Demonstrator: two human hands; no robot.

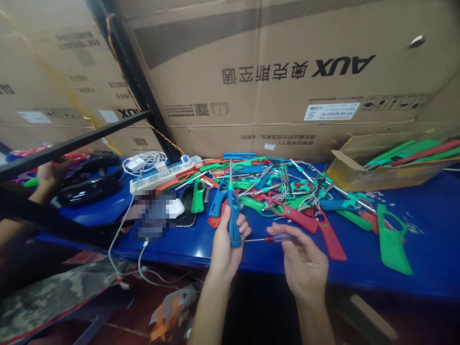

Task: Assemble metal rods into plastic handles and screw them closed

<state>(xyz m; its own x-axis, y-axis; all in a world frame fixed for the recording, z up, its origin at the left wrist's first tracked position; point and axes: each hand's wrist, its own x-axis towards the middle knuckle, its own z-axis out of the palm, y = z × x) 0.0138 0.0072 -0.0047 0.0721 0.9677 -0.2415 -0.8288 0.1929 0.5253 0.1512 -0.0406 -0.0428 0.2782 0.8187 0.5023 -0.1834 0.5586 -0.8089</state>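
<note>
My left hand (229,235) is closed round the blue handle of a gas lighter (234,218), held upright with its metal tube pointing away from me. In my right hand (305,258) is a screwdriver (278,238) with a clear and red handle, gripped between thumb and fingers. Its thin shaft points left and its tip reaches the lower end of the blue handle; whether it sits in a screw is too small to tell. Just beyond my hands lies a heap of lighter parts (287,187): green, red and blue shells, metal tubes and thin white wires.
A power strip (168,172) with plugs and a white cable stands at the back left, near phones (187,206). An open carton (348,167) of coloured shells is at right. Behind a black metal frame (143,96), another person's hand (50,175) shows at left. Large cardboard boxes (251,100) wall the back.
</note>
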